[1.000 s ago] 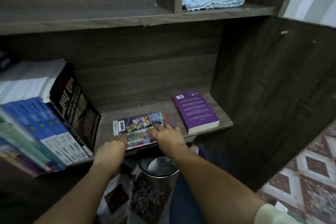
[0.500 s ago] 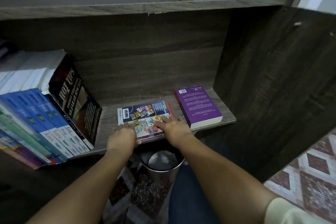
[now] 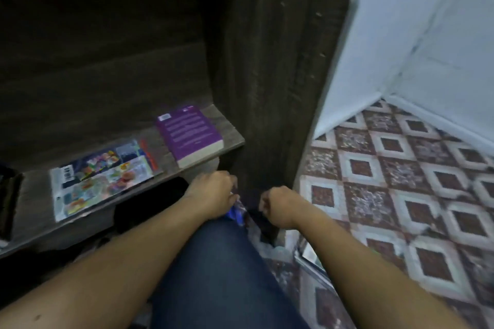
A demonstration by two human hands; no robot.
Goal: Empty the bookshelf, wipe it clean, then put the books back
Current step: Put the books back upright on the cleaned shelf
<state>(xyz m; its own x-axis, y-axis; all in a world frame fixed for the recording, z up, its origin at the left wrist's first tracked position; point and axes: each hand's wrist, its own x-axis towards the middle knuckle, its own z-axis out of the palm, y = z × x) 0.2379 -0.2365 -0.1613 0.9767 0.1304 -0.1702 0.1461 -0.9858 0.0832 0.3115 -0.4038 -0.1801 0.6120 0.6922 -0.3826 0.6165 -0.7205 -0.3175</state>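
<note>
A thin colourful book lies flat on the dark wooden shelf board, and a purple book lies flat to its right. Both my hands are off the books, below the shelf's front edge and above my knee. My left hand has its fingers curled over a small blue and white thing, most of which it hides. A little to the right, my right hand is curled into a fist, and I see nothing in it.
The shelf unit's dark side panel stands upright just beyond my hands. Patterned floor tiles spread to the right, up to a white wall. A dark book's edge shows at the far left. My leg in blue trousers fills the lower middle.
Both hands have let go of the colourful book and dropped below the shelf edge to the right. The view has swung right, so the leaning row of books is out of sight.
</note>
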